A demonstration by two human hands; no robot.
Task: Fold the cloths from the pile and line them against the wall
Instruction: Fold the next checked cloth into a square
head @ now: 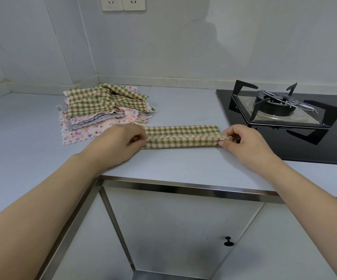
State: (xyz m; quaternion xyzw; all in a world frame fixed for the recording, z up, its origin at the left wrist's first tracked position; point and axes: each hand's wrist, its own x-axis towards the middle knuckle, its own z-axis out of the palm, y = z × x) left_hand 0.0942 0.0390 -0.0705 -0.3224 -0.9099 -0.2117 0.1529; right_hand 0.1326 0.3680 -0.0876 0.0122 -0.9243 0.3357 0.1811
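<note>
Right now the checked cloth (180,136) lies on the counter (183,164) as a narrow strip, folded lengthwise, long axis running left-right, parallel to the far wall (183,47). Left hand (121,142) pinches the strip's left end, fingers curled on the wavy edge; right hand (242,142) pinches the right end the same way. Both hands sit at the strip's ends, so neither is nearer; the cloth spans the gap between them. My read: lengthwise folds are done and the next fold has to run along the long axis, one end carried across to meet the other. Either hand can do that; the other just holds its end down. Pile (105,112) of unfolded cloths sits far-left of the strip, its near-right corner just beside the left hand, another checked one on top, floral and grey ones underneath. No folded cloths visible against the wall yet, so the task looks early. Stove (285,110) is just right of the right hand; the strip's right end stops just short of its black glass edge. Keep the fold clear of that side.
</note>
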